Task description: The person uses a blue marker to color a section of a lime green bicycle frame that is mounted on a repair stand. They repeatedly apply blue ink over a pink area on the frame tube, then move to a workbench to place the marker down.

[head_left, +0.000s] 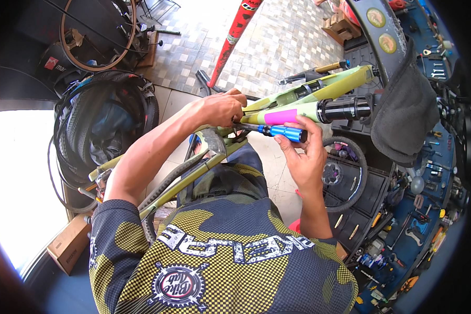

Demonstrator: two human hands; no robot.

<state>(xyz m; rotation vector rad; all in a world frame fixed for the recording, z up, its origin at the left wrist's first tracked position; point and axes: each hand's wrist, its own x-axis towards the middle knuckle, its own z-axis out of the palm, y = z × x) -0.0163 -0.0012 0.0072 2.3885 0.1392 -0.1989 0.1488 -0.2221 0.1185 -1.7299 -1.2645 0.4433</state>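
In front of my body lies a green bicycle frame with a bright magenta patch on one tube. My right hand pinches a blue cylinder with a black end between thumb and fingers. From its other end a dark shaft runs toward the frame's joint. My left hand is closed at that joint, fingers curled against the frame; what they grip is hidden. A black cylindrical part continues the magenta-patched tube to the right. More green tubing runs down to the left under my left forearm.
Beyond the frame rises a red post. Coiled black tyres hang at left, above a cardboard box. At right, a dark cloth hangs beside a blue bench covered with tools. A wheel stands below the frame.
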